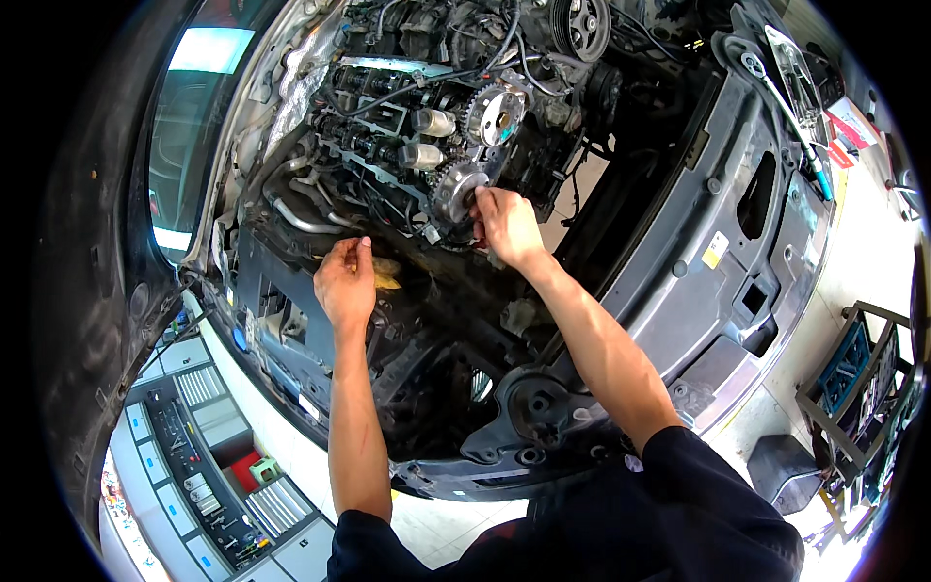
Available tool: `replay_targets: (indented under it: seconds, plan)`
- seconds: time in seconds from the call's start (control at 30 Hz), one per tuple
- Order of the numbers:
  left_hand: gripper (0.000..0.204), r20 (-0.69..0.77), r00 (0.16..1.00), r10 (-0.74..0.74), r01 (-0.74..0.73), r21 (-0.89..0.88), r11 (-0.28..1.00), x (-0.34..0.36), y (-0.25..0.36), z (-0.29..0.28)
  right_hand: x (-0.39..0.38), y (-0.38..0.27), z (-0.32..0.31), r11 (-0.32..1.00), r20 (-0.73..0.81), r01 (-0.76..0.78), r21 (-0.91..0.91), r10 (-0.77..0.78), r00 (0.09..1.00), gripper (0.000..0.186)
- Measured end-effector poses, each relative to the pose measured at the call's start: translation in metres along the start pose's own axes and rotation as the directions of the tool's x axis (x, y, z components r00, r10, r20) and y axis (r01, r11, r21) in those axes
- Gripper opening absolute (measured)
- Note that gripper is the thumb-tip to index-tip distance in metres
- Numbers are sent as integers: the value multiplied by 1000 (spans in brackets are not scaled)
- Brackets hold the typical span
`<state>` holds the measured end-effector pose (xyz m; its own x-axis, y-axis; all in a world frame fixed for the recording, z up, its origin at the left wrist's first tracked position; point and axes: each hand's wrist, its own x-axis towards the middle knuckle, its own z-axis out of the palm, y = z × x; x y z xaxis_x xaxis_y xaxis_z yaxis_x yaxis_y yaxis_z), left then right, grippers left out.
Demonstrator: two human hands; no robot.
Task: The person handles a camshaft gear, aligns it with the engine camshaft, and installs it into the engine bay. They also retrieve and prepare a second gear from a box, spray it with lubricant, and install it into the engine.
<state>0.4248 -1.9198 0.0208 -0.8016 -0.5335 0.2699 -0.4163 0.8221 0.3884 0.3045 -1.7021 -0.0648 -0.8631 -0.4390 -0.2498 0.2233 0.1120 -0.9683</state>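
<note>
My right hand (pixel 508 227) reaches the lower camshaft sprocket (pixel 458 192) of an opened car engine. Its fingers are pinched together at the sprocket's right side, and what they grip, if anything, is hidden. A second toothed camshaft sprocket (pixel 491 116) sits just above, with two silvery cylinders (pixel 423 156) to the left of the pair. Lower left, my left hand (pixel 346 281) is held over the engine bay, fingers curled and thumb raised. Whatever lies in its grasp cannot be made out. Beside it shows a yellowish, stained piece (pixel 388 275), partly behind the hand.
A ratchet wrench (pixel 797 126) lies on the car's front panel (pixel 669 310). The raised hood (pixel 97 242) stands at left. A pulley (pixel 579 27) is at the top. Tool drawers (pixel 165 495) are lower left; a cart with a blue tray (pixel 846 369) stands at right.
</note>
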Motion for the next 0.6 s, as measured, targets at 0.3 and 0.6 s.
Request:
replay_targets:
  seconds: [0.3,0.6]
  plan:
    - [27,28,999,-34,35,-38,999,0,8,2,1,10,8,999,2,-2,47,2,1000,37]
    - [29,14,1000,-20,20,-48,999,0,-1,2,-1,20,6,855,-102,304,-420,-378,920,42]
